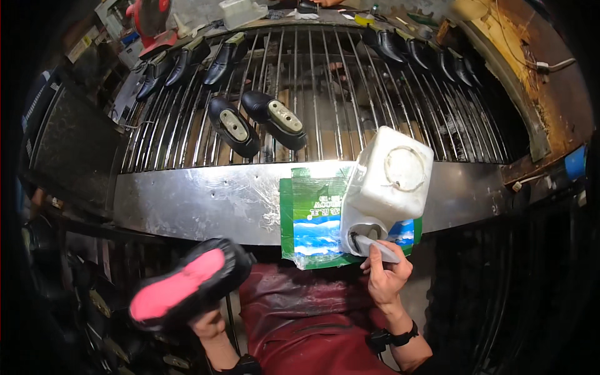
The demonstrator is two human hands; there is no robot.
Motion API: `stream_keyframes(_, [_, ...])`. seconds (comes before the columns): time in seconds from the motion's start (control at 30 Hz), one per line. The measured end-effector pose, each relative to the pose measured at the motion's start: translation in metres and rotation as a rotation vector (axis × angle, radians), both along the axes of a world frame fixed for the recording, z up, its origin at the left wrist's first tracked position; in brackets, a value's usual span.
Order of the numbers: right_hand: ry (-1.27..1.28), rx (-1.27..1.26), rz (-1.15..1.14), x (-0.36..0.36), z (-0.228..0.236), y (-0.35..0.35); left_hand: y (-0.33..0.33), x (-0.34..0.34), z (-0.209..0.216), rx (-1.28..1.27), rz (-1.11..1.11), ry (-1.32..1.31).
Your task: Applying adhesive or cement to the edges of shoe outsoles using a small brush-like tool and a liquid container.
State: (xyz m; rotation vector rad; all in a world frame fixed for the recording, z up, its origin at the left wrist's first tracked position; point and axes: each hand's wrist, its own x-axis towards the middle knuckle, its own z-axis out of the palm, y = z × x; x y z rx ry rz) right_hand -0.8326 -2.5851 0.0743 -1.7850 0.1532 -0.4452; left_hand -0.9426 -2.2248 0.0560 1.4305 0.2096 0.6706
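My left hand (209, 324) is closed around a black shoe (236, 262), held sole up at the lower left. Its underside carries a bright pink layer (178, 284); most of my fingers are hidden beneath it. In my right hand (389, 278), thumb and fingers pinch a flat whitish tool (386, 250). The tool's far end reaches the round mouth of a white plastic container (397, 178), where something dark shows at the rim; its kind is unclear. Under the container lies a green and blue printed cardboard sheet (315, 219), on the metal ledge.
Beyond the metal ledge (194, 200) runs a rack of metal bars (319, 94). Two black shoes (234, 128) lie bottom up there, and more black shoes stand at the far left and far right (390, 47). A red machine (150, 25) is at the back left; another person's hand shows at the far edge.
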Motion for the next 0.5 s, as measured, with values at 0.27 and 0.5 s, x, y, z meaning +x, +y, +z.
stream_keyframes(0.27, [0.436, 1.137, -0.037, 0.003, 0.023, 0.013, -0.033, 0.069, -0.032, 0.707, -0.246, -0.097])
stream_keyframes(0.5, [0.404, 0.826, 0.495, 0.013, 0.011, 0.063, -0.035, 0.078, -0.039, 1.132, -0.192, -0.201])
